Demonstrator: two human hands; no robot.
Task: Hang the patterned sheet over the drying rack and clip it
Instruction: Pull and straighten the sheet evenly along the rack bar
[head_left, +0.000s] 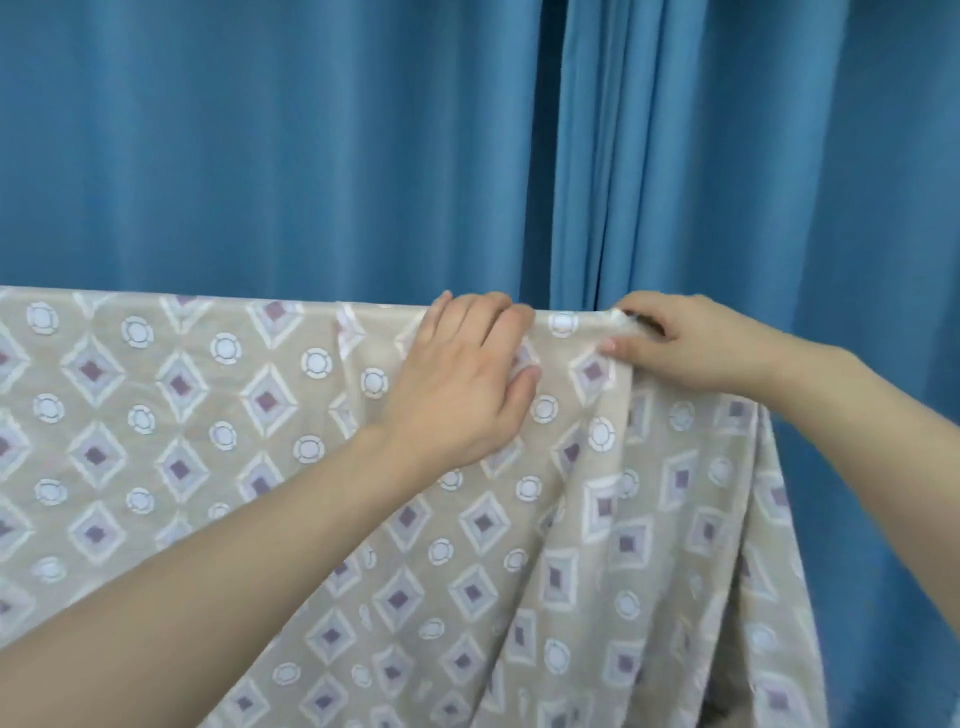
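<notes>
The patterned sheet (218, 426), beige with white circles and purple diamonds, hangs over a horizontal rail that it hides completely. Its top fold runs level across the picture. My left hand (462, 384) lies on the sheet at the fold, fingers curled over the top edge and thumb against the front. My right hand (670, 343) pinches a bunched bit of the sheet at the fold, just right of the left hand. Below the right hand the cloth falls in loose folds to the sheet's right edge. No clip is visible.
Blue curtains (311, 145) hang close behind the rail and fill the background, with a dark gap (545, 156) between two panels above my hands. The rack's frame is hidden under the cloth.
</notes>
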